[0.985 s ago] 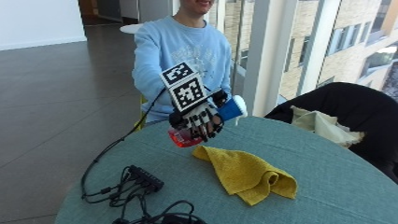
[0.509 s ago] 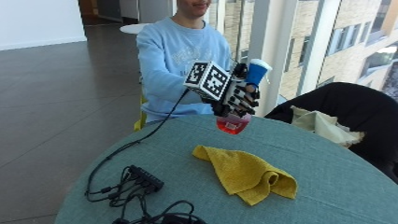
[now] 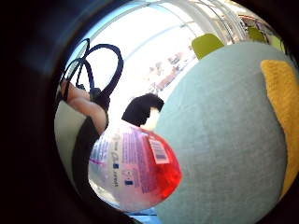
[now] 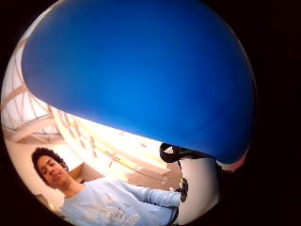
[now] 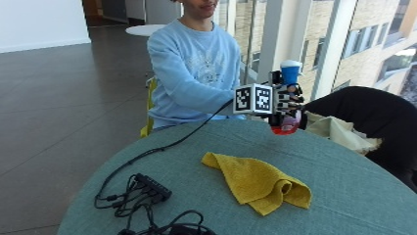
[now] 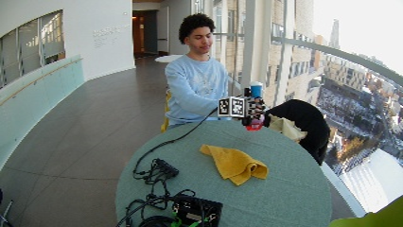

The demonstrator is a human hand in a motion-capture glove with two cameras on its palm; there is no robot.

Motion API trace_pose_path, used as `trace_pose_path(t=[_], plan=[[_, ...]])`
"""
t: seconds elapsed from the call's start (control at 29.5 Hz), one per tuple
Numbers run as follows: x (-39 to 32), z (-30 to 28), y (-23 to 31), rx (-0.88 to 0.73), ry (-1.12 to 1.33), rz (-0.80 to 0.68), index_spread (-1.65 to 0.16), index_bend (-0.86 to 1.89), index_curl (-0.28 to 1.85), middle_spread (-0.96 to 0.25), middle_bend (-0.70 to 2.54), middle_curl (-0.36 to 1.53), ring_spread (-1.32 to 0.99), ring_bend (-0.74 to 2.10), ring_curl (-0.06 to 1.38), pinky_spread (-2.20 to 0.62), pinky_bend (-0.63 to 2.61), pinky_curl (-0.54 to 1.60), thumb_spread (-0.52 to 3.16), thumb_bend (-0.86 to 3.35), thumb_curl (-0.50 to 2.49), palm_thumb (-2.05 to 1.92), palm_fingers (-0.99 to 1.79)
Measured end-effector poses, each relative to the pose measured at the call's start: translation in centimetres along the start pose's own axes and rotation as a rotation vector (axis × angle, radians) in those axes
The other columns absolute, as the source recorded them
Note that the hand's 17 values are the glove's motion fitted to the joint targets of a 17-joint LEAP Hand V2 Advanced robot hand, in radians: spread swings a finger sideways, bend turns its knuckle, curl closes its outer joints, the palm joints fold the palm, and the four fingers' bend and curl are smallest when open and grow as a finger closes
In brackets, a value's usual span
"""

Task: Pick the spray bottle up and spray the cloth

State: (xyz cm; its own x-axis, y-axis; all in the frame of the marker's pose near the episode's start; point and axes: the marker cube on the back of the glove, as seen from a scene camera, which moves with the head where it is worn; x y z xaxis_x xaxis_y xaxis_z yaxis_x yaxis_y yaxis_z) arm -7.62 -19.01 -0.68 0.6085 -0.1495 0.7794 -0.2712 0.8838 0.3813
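A person in a light blue sweatshirt sits at a round table covered in grey-green cloth, the gloved right hand raised above its far edge with fingers curled round a spray bottle. The bottle is held upright and clear of the tabletop, its blue cap standing above the fingers and its red base showing below them. In the little-finger palm view the bottle's labelled body and red base sit close against the palm, with the table beyond. A yellow cloth lies crumpled and partly folded near the middle of the table, well apart from the hand and nearer the camera. Black cables and a power strip lie at the table's near left. A dark chair with a pale fabric draped on it stands beside the table at the right.
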Motion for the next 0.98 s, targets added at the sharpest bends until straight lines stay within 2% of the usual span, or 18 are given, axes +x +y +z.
trace_pose_path(t=[0.31, 0.81, 0.98], plan=[[1.6, 3.3, 0.8, -0.037, -0.003, -0.006, -0.22, 0.12, 0.31, -0.1, 0.35, 0.46, -0.08, 0.58, 0.39, -0.16, 0.52, 0.41, 0.78, -0.03, 0.63, 0.87, 1.18], [2.4, 4.0, 1.3, -0.074, 0.021, 0.012, -0.23, 0.12, 0.31, -0.1, 0.35, 0.46, -0.08, 0.57, 0.39, -0.16, 0.5, 0.41, 0.84, -0.03, 0.6, 0.86, 1.18], [2.4, 3.0, 1.8, -0.102, 0.05, 0.007, -0.26, 0.1, 0.3, -0.09, 0.34, 0.46, -0.09, 0.56, 0.39, -0.13, 0.46, 0.4, 0.93, -0.04, 0.56, 0.8, 1.09]])
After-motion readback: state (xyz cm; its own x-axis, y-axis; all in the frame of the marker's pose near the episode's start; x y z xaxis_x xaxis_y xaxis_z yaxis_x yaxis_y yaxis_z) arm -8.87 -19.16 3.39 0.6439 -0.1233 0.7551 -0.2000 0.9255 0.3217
